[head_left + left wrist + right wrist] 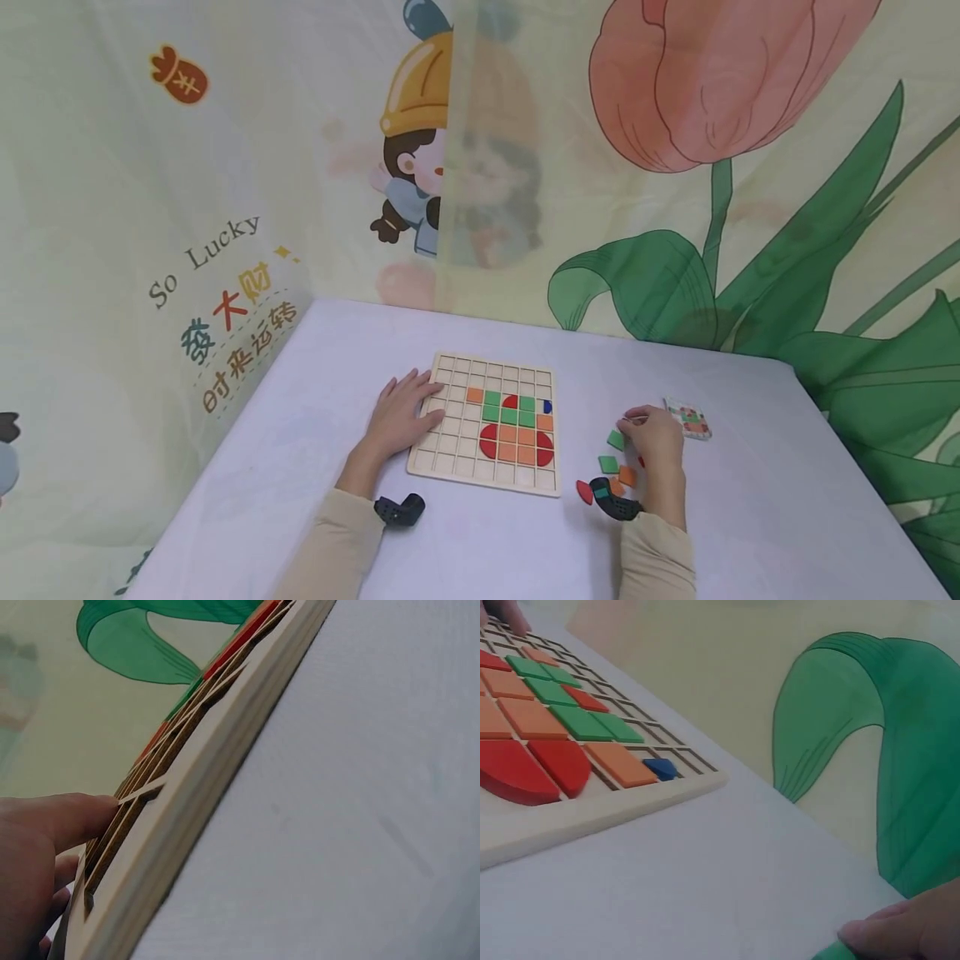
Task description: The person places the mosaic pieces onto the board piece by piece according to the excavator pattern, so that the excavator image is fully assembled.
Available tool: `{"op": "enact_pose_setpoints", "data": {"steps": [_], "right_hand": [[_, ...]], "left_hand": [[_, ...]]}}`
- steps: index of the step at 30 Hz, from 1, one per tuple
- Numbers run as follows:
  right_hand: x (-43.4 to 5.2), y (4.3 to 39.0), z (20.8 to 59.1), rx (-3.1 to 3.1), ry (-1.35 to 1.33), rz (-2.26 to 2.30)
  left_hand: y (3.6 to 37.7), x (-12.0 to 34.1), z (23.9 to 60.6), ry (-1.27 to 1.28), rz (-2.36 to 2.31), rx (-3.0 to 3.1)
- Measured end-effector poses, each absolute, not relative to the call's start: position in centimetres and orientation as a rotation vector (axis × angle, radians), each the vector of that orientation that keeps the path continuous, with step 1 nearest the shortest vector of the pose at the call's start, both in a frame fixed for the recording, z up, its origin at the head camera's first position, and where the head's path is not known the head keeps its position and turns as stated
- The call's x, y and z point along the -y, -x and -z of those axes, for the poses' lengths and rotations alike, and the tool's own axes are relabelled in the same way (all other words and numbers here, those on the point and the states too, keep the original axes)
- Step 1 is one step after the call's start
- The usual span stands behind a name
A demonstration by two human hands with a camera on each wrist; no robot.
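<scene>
The farther loose green square tile (616, 439) lies just beside the bent fingers of the right hand (656, 437), the wooden grid board (459, 450) apart to its left; whether they pinch anything, I cannot tell. The left hand (400, 418), less near, rests spread fingers over the board's left edge.

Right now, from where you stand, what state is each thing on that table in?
Wooden grid board: flat, partly filled.
Left hand: resting on the board's left side.
Right hand: fingers bent near a green tile; grip unclear.
Blue piece: on the board.
Loose red piece: on the table.
Patterned card: lying pattern up.
</scene>
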State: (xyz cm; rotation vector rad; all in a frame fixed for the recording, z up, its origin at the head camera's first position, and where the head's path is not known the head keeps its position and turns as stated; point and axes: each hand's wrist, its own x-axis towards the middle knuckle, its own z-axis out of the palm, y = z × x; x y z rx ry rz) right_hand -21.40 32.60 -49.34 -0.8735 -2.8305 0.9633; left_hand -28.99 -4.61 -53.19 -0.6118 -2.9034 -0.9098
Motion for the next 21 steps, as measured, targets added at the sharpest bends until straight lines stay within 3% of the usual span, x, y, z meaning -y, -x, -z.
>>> {"op": "enact_pose_setpoints", "data": {"steps": [8, 21], "right_hand": [[-29.3, 23.6, 50.2, 2.864, 0.688, -0.946], [-28.1, 24.0, 49.9, 2.849, 0.723, -0.966]], "left_hand": [[28.9, 4.6, 53.1, 0.608, 0.903, 2.910], [28.9, 4.7, 53.0, 0.607, 0.898, 2.912]]}}
